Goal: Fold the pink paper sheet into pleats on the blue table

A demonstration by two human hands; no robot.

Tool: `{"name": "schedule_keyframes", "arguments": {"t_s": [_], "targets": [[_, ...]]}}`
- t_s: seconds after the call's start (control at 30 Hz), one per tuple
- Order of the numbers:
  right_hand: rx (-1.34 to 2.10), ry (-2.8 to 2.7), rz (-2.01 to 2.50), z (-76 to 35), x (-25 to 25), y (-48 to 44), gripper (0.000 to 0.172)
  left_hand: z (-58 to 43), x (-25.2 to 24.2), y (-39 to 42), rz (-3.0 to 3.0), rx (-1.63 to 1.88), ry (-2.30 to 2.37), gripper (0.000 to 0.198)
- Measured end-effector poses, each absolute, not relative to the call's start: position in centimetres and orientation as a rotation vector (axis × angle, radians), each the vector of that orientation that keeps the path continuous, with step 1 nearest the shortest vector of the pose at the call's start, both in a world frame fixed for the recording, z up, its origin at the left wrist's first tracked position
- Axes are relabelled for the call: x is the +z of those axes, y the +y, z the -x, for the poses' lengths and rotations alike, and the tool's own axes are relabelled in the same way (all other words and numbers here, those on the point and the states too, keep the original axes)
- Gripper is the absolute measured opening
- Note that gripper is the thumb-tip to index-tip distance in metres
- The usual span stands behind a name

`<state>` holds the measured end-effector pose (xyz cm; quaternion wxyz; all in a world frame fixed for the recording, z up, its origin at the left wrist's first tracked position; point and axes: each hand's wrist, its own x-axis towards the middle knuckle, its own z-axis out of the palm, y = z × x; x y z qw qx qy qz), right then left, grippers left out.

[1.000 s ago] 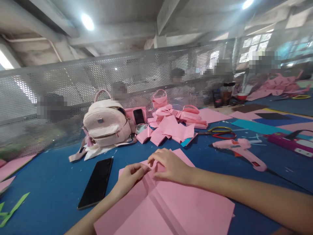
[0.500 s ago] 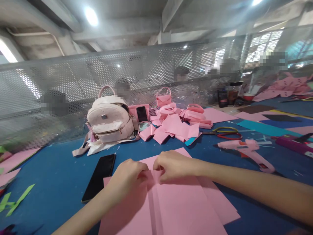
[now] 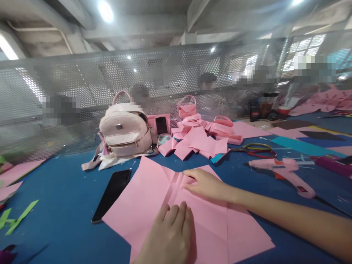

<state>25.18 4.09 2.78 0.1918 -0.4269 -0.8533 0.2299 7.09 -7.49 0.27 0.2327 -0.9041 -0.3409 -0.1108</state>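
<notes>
A large creased sheet of pink paper (image 3: pixel 137 198) lies half opened in front of me, with vertical folds near its middle and its upper left corner lifted. Over its lower middle rests my left hand (image 3: pixel 173 227), fingers stretched out and no grip visible. My right hand (image 3: pixel 206 185) lies on the sheet's upper right part, with thumb and forefinger apart beside the folds. Its other fingers are partly hidden. More pink paper (image 3: pixel 247 231) sticks out from under the sheet on the right.
A black phone (image 3: pixel 112 194) lies left of the paper. Behind stand a pale backpack (image 3: pixel 123 130) and folded pink paper pieces (image 3: pixel 192 143). To the right are scissors (image 3: pixel 258 149) and a pink glue gun (image 3: pixel 286 170). Green paper strips (image 3: pixel 23 220) lie far left. A perforated metal screen (image 3: pixel 165 73) closes the back.
Both hands pinched the paper at its fold before. My left hand has let go and moved down onto the sheet. The left part of the paper has swung up and opened out.
</notes>
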Motion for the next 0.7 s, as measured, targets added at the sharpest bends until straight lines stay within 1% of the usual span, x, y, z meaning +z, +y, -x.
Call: {"name": "schedule_keyframes", "arguments": {"t_s": [0.17, 0.27, 0.33, 0.5, 0.7], "targets": [[0.605, -2.340, 1.219, -25.3, 2.4, 3.5, 0.000, -7.0, 0.0, -6.9, 2.512, -0.307, -1.141, 0.052], [0.573, -2.338, 1.206, -25.3, 2.3, 3.6, 0.011, -6.7, 0.5, -6.9, 2.572, -0.260, -1.177, 0.057], [0.556, -2.338, 1.203, -25.2, 2.2, 3.6, 0.015, -6.7, 0.7, -6.9, 2.614, -0.229, -1.201, 0.058], [0.518, -2.341, 1.204, -24.9, 2.3, 3.3, 0.011, -6.7, 1.0, -6.9, 2.678, -0.175, -1.266, 0.060], [0.494, -2.358, 1.194, -24.9, 2.5, 3.0, 0.013, -6.6, 1.1, -7.1, 2.734, -0.163, -1.314, 0.060]]}}
